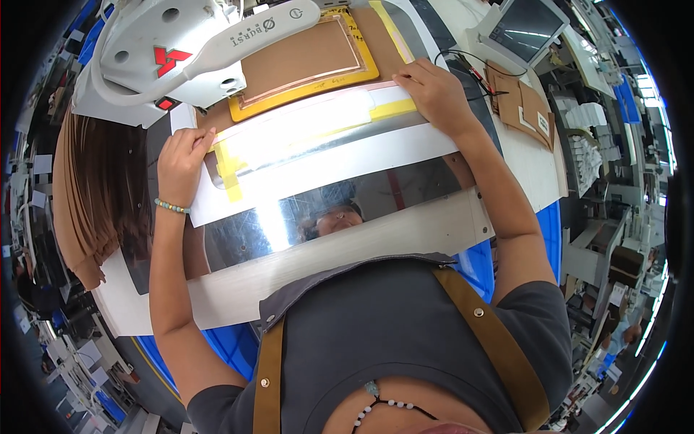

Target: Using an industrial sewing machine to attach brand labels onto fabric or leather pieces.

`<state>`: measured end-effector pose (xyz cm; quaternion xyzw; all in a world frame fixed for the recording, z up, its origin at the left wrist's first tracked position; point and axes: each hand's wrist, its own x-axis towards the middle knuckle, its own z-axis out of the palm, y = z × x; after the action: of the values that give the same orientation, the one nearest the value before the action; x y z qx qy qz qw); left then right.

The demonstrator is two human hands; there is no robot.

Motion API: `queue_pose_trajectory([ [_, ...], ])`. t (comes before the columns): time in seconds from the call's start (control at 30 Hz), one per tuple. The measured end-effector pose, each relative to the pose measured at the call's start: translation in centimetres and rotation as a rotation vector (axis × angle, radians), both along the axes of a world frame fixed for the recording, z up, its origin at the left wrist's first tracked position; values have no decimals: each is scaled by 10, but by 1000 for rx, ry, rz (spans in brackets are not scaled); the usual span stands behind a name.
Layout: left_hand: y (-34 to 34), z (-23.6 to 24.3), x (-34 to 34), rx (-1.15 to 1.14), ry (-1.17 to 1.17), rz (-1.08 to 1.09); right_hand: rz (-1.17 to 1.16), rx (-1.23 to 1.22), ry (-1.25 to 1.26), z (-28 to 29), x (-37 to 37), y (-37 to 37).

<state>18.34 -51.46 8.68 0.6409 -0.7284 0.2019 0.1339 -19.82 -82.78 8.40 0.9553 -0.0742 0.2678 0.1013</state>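
Observation:
A brown leather-like panel (374,45) lies on the machine bed, and a yellow template frame (365,65) rests on top of it. My left hand (181,163) has its fingers curled in and its thumb and forefinger pinched at the panel's near left corner. My right hand (441,98) is closed in the same way at the near right corner. Between them, a white sheet (303,170) and a metal plate (354,134) carry strips of yellow tape (228,173) along the panel's near edge. What lies under the fingertips is partly hidden.
The white sewing machine head (144,54) overhangs the work at the far left. Dark brown panels (76,195) hang in a stack on the left. A screen (528,32) stands at the far right, with cut brown pieces (522,108) and a black cable beside it. Blue bins (477,269) sit below.

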Motion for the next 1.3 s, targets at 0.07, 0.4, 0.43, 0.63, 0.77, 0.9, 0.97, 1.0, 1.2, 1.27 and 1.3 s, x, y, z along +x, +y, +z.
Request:
queue_pose_trajectory([
  [0.07,-1,1,-1,-5,6,-1,-5,-3,-5,0,-2,1],
  [0.4,-2,1,-7,23,15,-16,-107,64,13,-4,-10,-1],
  [0.43,0,1,-8,43,25,-4,-138,89,42,-4,-11,1],
  [0.63,17,4,-29,38,131,299,-245,122,60,-12,-12,30],
  [0.77,17,-15,-50,136,205,275,-298,206,106,-14,-25,25],
  [0.9,21,-19,-49,97,247,359,-316,230,147,-15,-23,28],
  [0.97,23,-19,-48,72,232,370,-327,246,147,-17,-21,28],
  [1.0,22,-19,-49,78,224,370,-324,246,145,-18,-21,28],
  [1.2,25,-16,-49,107,245,414,-317,279,116,-16,-20,31],
  [1.27,23,-16,-49,113,259,411,-287,283,86,-15,-22,29],
  [1.3,21,-17,-49,97,258,396,-308,279,87,-15,-24,28],
])
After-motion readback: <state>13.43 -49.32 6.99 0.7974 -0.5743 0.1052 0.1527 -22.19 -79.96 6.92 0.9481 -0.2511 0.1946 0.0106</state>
